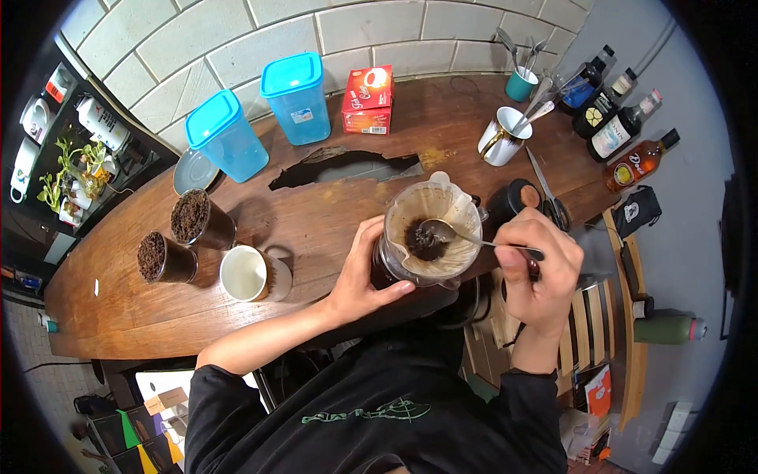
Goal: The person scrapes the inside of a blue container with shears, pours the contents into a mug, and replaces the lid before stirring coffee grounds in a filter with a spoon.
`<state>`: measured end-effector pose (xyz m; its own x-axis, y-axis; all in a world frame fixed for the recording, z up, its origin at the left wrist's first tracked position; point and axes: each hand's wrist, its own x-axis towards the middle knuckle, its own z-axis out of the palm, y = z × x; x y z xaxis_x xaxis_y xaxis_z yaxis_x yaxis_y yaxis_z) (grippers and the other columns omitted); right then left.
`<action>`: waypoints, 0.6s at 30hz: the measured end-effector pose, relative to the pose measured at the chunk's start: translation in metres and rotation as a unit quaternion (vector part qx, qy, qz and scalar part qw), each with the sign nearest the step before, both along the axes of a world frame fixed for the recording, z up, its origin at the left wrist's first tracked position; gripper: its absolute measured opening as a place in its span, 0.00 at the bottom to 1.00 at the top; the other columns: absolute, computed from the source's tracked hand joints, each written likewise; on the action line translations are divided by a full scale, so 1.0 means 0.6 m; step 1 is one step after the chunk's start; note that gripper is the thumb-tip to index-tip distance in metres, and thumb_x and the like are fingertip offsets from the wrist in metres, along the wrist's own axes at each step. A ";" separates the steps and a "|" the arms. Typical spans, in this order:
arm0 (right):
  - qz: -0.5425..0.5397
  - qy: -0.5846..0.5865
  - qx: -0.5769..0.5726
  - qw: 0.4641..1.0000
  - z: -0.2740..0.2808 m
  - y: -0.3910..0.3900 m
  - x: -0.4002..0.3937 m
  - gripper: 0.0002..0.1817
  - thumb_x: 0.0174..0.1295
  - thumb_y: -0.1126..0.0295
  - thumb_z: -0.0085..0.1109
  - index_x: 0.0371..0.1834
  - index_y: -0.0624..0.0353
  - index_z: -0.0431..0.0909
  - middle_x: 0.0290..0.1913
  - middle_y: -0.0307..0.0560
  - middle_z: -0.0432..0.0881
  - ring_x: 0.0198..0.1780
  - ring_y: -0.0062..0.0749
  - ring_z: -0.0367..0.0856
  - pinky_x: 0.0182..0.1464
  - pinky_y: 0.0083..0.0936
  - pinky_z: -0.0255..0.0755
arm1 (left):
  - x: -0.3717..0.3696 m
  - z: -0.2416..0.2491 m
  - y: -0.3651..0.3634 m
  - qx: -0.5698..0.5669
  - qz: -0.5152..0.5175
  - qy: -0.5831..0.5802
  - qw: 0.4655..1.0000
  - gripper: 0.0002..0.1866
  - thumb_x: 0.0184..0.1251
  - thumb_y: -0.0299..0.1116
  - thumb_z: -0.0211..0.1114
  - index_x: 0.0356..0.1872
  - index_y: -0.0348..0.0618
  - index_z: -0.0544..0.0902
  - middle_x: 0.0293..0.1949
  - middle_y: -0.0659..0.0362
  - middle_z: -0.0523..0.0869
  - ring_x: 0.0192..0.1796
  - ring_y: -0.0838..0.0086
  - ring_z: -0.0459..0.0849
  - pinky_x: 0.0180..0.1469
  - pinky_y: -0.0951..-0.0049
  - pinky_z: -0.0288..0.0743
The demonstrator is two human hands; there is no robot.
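A clear dripper with a paper filter (454, 207) sits on a glass server near the table's front edge, with dark wet coffee grounds (425, 243) at the bottom of the filter. My left hand (365, 276) is wrapped round the server's left side, fingers partly hidden behind it. Between the fingers and thumb of my right hand (541, 268) is the handle of a metal spoon (439, 230), whose bowl rests at the grounds inside the filter.
On the left stand two glasses of dark grounds (189, 217) and a white mug (245, 273). Blue containers (296, 99) and a red box (368, 99) stand behind. Scissors (543, 178), a striped mug (499, 146) and bottles (616, 134) are on the right. The tabletop has a jagged hole.
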<state>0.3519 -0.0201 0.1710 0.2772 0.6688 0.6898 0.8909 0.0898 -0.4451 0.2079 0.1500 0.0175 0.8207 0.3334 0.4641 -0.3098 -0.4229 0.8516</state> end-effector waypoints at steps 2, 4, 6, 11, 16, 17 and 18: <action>0.008 0.004 0.019 1.000 0.001 -0.002 0.000 0.08 0.61 0.71 0.67 0.32 0.63 0.78 0.25 0.46 0.77 0.21 0.36 0.76 0.24 0.27 0.67 | 0.000 -0.001 0.000 0.000 0.002 -0.001 1.000 0.46 0.53 0.39 0.78 0.70 0.39 0.61 0.66 0.44 0.66 0.70 0.52 0.66 0.72 0.56 0.60; 0.032 0.007 0.009 0.999 0.002 -0.005 -0.002 0.08 0.61 0.71 0.67 0.32 0.63 0.78 0.25 0.46 0.77 0.21 0.37 0.77 0.24 0.27 0.67 | 0.000 -0.003 -0.001 0.002 0.005 0.000 1.000 0.46 0.53 0.39 0.78 0.70 0.39 0.61 0.66 0.44 0.67 0.69 0.52 0.66 0.72 0.56 0.60; 0.036 0.014 -0.005 0.999 -0.006 -0.002 -0.005 0.08 0.61 0.71 0.67 0.32 0.62 0.78 0.25 0.46 0.77 0.21 0.38 0.77 0.25 0.28 0.69 | 0.000 -0.003 -0.001 -0.013 -0.002 0.000 1.000 0.46 0.53 0.39 0.78 0.70 0.39 0.61 0.66 0.44 0.67 0.69 0.52 0.66 0.72 0.56 0.60; 0.014 -0.027 -0.011 0.999 -0.011 0.005 -0.008 0.08 0.60 0.71 0.68 0.31 0.62 0.78 0.26 0.46 0.78 0.22 0.39 0.78 0.25 0.29 0.70 | 0.000 -0.005 -0.001 -0.005 0.001 -0.001 1.000 0.46 0.53 0.39 0.78 0.70 0.38 0.61 0.65 0.44 0.67 0.69 0.51 0.67 0.72 0.56 0.60; -0.024 -0.046 0.017 0.998 0.000 0.004 -0.012 0.07 0.60 0.73 0.67 0.31 0.63 0.78 0.25 0.47 0.77 0.22 0.39 0.77 0.24 0.29 0.69 | 0.000 -0.005 0.004 0.006 -0.002 -0.003 1.000 0.46 0.53 0.39 0.79 0.69 0.37 0.61 0.65 0.44 0.67 0.69 0.50 0.67 0.71 0.56 0.61; -0.028 -0.050 0.007 0.998 -0.003 0.006 -0.012 0.07 0.59 0.74 0.67 0.31 0.63 0.78 0.26 0.47 0.76 0.22 0.39 0.78 0.24 0.29 0.69 | 0.000 -0.004 0.004 0.008 -0.002 -0.002 1.000 0.46 0.53 0.39 0.79 0.69 0.37 0.62 0.65 0.44 0.67 0.69 0.50 0.67 0.71 0.56 0.61; -0.028 -0.052 0.008 0.998 -0.004 0.009 -0.013 0.07 0.59 0.74 0.67 0.31 0.63 0.78 0.26 0.47 0.76 0.22 0.39 0.78 0.24 0.29 0.69 | -0.001 -0.004 0.004 0.009 -0.002 -0.001 1.000 0.46 0.53 0.39 0.79 0.69 0.37 0.62 0.65 0.43 0.67 0.69 0.50 0.67 0.71 0.56 0.61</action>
